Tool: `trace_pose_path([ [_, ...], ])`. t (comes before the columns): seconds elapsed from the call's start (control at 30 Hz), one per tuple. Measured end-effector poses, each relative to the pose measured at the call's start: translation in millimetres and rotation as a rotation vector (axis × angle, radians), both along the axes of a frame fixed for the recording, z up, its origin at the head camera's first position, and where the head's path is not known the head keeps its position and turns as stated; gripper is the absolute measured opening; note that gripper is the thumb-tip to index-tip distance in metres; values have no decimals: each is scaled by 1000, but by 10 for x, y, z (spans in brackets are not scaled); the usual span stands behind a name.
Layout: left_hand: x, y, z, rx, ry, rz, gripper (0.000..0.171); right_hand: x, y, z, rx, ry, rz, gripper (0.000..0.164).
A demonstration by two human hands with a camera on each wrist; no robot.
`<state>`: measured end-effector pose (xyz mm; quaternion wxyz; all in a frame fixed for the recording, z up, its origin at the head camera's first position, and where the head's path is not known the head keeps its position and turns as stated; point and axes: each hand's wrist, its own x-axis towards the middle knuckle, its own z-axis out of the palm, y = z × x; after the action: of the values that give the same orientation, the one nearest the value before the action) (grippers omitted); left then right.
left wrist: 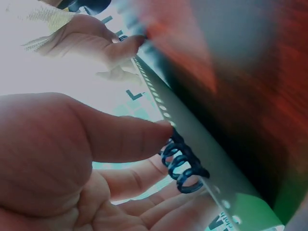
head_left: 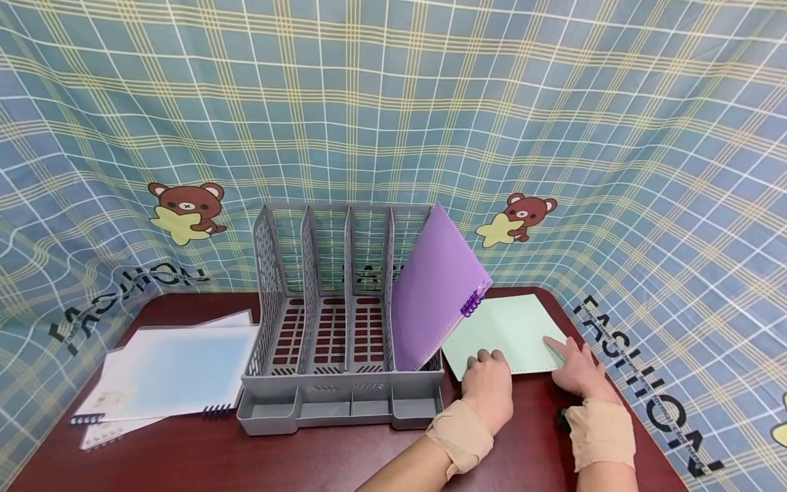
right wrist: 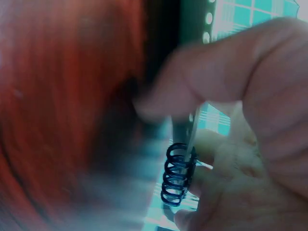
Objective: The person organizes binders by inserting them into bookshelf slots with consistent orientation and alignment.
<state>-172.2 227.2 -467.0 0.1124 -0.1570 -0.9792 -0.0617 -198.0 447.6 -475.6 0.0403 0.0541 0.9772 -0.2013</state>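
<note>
A pale green coil-bound notebook [head_left: 504, 328] lies at the right of the table, its punched edge toward me. My left hand [head_left: 490, 386] pinches that near edge at its left part; in the left wrist view the thumb lies by a dark coil [left wrist: 180, 166] with fingers on the other side. My right hand [head_left: 581, 369] grips the right corner, thumb and fingers on either side of the edge. Another coil section [right wrist: 177, 178] shows beside its fingers in the right wrist view. A purple coil-bound notebook [head_left: 436, 287] leans in the grey file rack's rightmost slot.
The grey file rack [head_left: 341, 383] stands mid-table, with upright dividers and small front trays. Overlapping coil-bound notebooks [head_left: 184, 369] with white and blue covers lie left of it. A small black object [head_left: 561, 419] sits by my right wrist. Checked cloth [head_left: 393, 102] hangs behind the table.
</note>
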Motion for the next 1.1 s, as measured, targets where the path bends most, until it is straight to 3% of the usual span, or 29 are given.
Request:
trace_pose_path([
  [0.4,59,-60,216,33,-44,-55,43,45,-152,234,78,-62,105,64],
  [0.53,51,-82,233,25,23,-74,45,71,-197,349,97,-92,126,62],
  [0.73,-20,-97,180,61,133,-97,17,161,-252,533,71,-89,139,54],
  [0.97,-66,-131,210,81,160,-91,11,168,-345,632,107,-99,93,56],
  [1.1,-76,-158,230,100,178,-98,11,128,-418,635,134,-74,110,57],
])
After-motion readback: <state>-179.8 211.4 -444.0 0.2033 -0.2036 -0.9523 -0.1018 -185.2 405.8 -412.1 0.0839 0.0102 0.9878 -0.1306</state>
